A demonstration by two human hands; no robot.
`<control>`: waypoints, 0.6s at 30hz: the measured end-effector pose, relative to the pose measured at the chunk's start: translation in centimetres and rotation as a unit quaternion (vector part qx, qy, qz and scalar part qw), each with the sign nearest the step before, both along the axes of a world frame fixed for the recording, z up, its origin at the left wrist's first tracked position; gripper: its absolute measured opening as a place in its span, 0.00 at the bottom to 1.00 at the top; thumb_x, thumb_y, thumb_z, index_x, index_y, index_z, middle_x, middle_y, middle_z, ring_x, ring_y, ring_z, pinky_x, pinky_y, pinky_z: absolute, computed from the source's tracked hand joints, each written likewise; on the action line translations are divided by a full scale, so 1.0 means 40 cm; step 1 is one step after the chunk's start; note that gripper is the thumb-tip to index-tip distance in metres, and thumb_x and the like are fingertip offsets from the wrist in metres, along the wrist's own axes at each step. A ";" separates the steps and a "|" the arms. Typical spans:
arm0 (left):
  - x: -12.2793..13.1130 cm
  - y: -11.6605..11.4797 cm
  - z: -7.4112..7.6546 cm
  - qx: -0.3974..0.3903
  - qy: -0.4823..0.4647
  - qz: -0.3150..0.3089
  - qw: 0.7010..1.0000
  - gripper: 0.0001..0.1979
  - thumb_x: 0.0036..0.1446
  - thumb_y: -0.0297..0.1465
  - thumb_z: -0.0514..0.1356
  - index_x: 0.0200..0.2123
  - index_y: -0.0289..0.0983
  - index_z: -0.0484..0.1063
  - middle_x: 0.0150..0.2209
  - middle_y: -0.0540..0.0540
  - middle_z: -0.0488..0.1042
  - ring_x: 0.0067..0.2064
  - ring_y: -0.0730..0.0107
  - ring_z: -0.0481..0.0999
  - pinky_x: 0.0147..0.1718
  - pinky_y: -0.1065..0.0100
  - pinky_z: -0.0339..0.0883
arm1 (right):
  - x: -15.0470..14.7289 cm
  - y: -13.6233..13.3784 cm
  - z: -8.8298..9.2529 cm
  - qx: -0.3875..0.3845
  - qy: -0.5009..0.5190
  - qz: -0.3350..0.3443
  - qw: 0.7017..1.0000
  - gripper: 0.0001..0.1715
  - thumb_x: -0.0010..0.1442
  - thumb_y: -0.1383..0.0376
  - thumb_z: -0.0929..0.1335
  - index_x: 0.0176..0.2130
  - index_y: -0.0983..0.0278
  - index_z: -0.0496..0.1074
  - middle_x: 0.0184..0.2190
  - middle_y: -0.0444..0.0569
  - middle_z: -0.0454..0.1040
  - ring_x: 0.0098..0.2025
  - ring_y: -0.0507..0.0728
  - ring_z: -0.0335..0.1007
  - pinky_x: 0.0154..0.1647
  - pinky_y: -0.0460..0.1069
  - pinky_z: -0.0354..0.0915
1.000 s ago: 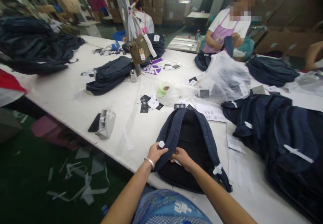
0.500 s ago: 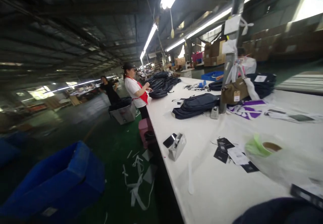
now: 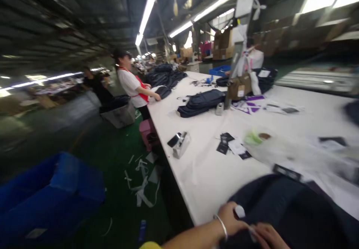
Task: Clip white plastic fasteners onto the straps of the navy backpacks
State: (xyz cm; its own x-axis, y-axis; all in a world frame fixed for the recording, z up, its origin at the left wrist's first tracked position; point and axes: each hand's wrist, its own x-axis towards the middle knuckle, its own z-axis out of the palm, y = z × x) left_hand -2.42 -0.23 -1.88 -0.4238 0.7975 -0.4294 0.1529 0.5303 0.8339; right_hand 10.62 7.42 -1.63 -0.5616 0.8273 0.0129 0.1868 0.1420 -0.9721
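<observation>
A dark navy bag [image 3: 291,208], probably a backpack, lies on the near right part of the white table [image 3: 196,189] and runs out of the frame's bottom. Over its near left edge is my left hand [image 3: 231,219], with a light bracelet at the wrist. Its fingers are closed, and a small white piece [image 3: 239,211] shows beside them. My right hand [image 3: 269,236] meets it at the fingertips, also closed. Something pale and small shows between the fingertips, too blurred to name.
Black hang tags [image 3: 223,148], a tape roll [image 3: 264,136] on clear plastic, a phone [image 3: 174,140] and a tape dispenser [image 3: 182,144] lie on the table. A post [image 3: 235,58] rises beyond. One co-worker [image 3: 133,82] stands at the left edge. A blue bin [image 3: 78,181] is on the floor.
The view has shifted right and down, so more of the navy bag shows. Both my hands have come into view at the bag. The co-worker's arms have lowered onto a bag.
</observation>
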 end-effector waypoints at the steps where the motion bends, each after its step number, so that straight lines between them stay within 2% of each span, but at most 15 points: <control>1: 0.008 -0.003 0.000 0.020 0.015 -0.004 1.000 0.22 0.35 0.42 0.70 0.35 0.38 0.74 0.28 0.50 0.74 0.29 0.69 0.68 0.29 0.67 0.63 | 0.034 -0.015 0.020 0.016 -0.033 0.010 0.999 0.17 0.45 0.49 0.70 0.29 0.56 0.80 0.31 0.50 0.78 0.35 0.61 0.76 0.39 0.51 0.72; 2: 0.013 -0.004 -0.001 0.043 0.035 -0.010 0.998 0.19 0.39 0.41 0.68 0.34 0.37 0.73 0.28 0.50 0.73 0.29 0.70 0.68 0.29 0.69 0.63 | 0.050 -0.030 0.037 0.005 -0.055 0.010 0.998 0.17 0.47 0.49 0.70 0.30 0.57 0.80 0.33 0.50 0.79 0.37 0.62 0.75 0.42 0.51 0.71; 4: 0.014 -0.005 -0.004 0.075 0.063 -0.027 0.995 0.15 0.44 0.39 0.65 0.32 0.36 0.71 0.28 0.51 0.72 0.30 0.71 0.68 0.30 0.70 0.62 | 0.042 -0.044 0.049 -0.005 -0.100 -0.002 0.995 0.18 0.53 0.50 0.67 0.33 0.59 0.79 0.35 0.51 0.79 0.39 0.61 0.75 0.43 0.52 0.69; 7: 0.002 -0.009 -0.012 0.114 0.044 -0.034 0.992 0.12 0.48 0.37 0.63 0.33 0.36 0.71 0.29 0.49 0.73 0.32 0.69 0.71 0.34 0.69 0.65 | 0.006 -0.037 0.026 -0.045 -0.137 -0.042 0.989 0.19 0.54 0.51 0.67 0.34 0.61 0.79 0.34 0.52 0.79 0.37 0.61 0.75 0.40 0.52 0.68; 10: -0.008 -0.019 -0.013 0.121 0.004 -0.020 0.992 0.12 0.52 0.39 0.60 0.35 0.37 0.74 0.33 0.46 0.77 0.36 0.66 0.75 0.38 0.67 0.67 | -0.004 -0.037 0.003 -0.077 -0.127 -0.054 0.987 0.16 0.53 0.54 0.68 0.33 0.62 0.78 0.31 0.50 0.78 0.34 0.59 0.74 0.36 0.50 0.66; 14: -0.007 -0.026 -0.011 0.141 0.001 0.021 0.990 0.15 0.55 0.40 0.58 0.41 0.38 0.76 0.41 0.43 0.78 0.43 0.62 0.76 0.46 0.62 0.67 | 0.000 -0.046 0.001 -0.121 -0.094 -0.067 0.986 0.14 0.51 0.55 0.69 0.30 0.63 0.75 0.24 0.46 0.75 0.25 0.54 0.69 0.26 0.46 0.60; 18: 0.001 -0.029 -0.009 0.164 -0.034 0.035 0.985 0.16 0.55 0.37 0.59 0.45 0.37 0.74 0.42 0.42 0.78 0.43 0.62 0.78 0.44 0.63 0.71 | -0.007 -0.046 0.008 -0.173 -0.065 -0.093 0.978 0.14 0.49 0.55 0.71 0.30 0.65 0.75 0.23 0.46 0.73 0.24 0.53 0.66 0.25 0.46 0.59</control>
